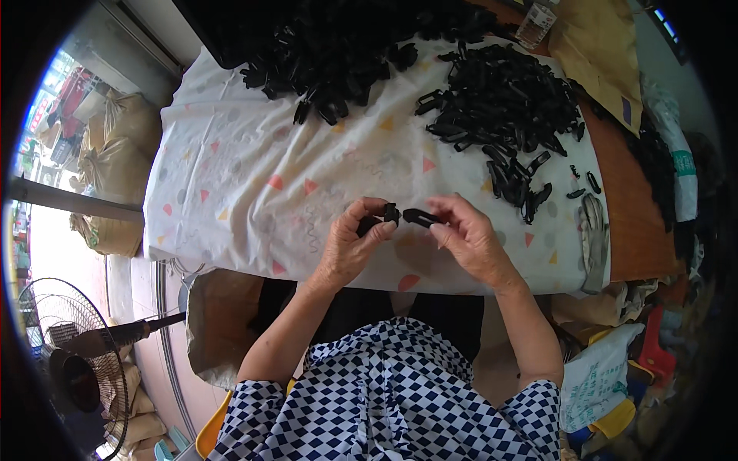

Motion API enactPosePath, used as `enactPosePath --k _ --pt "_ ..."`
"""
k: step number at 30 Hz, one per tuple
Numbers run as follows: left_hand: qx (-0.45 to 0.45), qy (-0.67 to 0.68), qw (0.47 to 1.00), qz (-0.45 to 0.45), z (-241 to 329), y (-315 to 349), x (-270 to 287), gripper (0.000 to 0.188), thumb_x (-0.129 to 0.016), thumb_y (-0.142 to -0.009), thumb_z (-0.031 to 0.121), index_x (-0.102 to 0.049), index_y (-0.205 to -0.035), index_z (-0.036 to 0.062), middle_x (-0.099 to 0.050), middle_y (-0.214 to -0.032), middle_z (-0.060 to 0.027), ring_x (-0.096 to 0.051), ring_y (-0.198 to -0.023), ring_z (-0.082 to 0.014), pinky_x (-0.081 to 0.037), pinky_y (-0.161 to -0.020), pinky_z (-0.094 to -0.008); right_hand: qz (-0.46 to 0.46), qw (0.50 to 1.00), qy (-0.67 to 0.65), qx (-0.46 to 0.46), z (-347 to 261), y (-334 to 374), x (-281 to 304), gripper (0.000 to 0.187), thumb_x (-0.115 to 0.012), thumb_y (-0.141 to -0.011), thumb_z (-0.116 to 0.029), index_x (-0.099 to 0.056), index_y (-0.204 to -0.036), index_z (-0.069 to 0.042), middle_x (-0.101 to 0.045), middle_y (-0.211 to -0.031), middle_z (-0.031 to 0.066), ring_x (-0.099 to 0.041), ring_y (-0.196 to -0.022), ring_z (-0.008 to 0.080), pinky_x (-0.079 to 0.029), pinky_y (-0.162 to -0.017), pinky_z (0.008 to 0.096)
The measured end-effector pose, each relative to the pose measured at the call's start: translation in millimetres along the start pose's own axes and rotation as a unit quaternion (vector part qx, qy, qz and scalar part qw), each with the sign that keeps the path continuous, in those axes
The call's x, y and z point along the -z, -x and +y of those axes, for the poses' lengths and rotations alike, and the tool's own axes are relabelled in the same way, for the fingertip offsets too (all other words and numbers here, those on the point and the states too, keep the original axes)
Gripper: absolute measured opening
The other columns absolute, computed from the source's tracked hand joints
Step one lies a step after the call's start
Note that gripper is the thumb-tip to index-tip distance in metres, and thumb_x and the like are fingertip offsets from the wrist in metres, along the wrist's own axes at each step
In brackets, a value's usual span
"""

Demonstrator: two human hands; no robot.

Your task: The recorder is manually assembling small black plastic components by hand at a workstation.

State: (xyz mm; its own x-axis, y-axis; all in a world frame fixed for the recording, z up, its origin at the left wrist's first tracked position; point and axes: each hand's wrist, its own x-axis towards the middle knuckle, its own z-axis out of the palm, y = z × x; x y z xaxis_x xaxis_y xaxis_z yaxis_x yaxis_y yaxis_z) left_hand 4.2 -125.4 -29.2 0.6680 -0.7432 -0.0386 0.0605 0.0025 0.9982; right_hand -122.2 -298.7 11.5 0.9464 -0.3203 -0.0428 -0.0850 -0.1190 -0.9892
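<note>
1. Head view: the left hand (pixel 350 242) pinches a small black part (pixel 391 213) between thumb and fingers; the right hand (pixel 475 240) grips a long piece (pixel 420 217) just beside it, above the cloth (pixel 238 154).
2. Both seem light, stiff, maybe slippery; the long sides look good for holding.
3. The cloth's front edge is near the wrists; room seems widest leftward, away from the right pile (pixel 507 100).

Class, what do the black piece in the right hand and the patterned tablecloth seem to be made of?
Black piece: probably smooth plastic, from its even colour and rounded outline; coated metal possible.
Tablecloth: matt, thin fabric or plastic, from soft wrinkles.
</note>
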Motion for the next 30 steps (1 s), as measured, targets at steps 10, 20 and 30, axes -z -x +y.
enactPosePath --k 10,20,30 --pt "-0.061 -0.147 0.987 0.035 -7.3 17.8 4.6 0.022 -0.068 -0.084 0.005 -0.059 -0.104 0.0033 -0.059 -0.085 0.0017 -0.051 -0.078 -0.0063 -0.044 -0.071 -0.0227 -0.148 0.825 0.526 0.141 -2.0 -8.4 -22.5 0.019 -0.061 -0.077 -0.001 -0.054 -0.094 -0.001 -0.054 -0.091 0.0114 -0.061 -0.085 0.0295 -0.053 -0.075 0.0381" --pt "-0.093 -0.178 0.979 0.040 -3.3 22.4 5.2 0.025 -0.069 -0.081 0.004 -0.061 -0.104 0.0037 -0.066 -0.092 -0.0069 -0.062 -0.082 -0.0149 -0.048 -0.075 -0.0271 -0.019 0.977 -0.156 -0.141 -10.7 -7.3 -19.4 0.026 -0.063 -0.088 -0.006 -0.053 -0.113 -0.006 -0.060 -0.081 0.0020 -0.062 -0.067 0.0091 -0.051 -0.059 0.0210" --pt "-0.104 -0.188 0.976 0.028 -4.4 24.4 4.5 0.027 -0.071 -0.077 0.003 -0.061 -0.102 0.0044 -0.064 -0.089 -0.0101 -0.063 -0.079 -0.0231 -0.049 -0.070 -0.0307 -0.001 0.923 -0.338 -0.185 7.8 -8.9 -37.3 0.014 -0.066 -0.088 -0.009 -0.053 -0.094 -0.008 -0.062 -0.082 0.0032 -0.066 -0.071 0.0130 -0.053 -0.060 0.0216"
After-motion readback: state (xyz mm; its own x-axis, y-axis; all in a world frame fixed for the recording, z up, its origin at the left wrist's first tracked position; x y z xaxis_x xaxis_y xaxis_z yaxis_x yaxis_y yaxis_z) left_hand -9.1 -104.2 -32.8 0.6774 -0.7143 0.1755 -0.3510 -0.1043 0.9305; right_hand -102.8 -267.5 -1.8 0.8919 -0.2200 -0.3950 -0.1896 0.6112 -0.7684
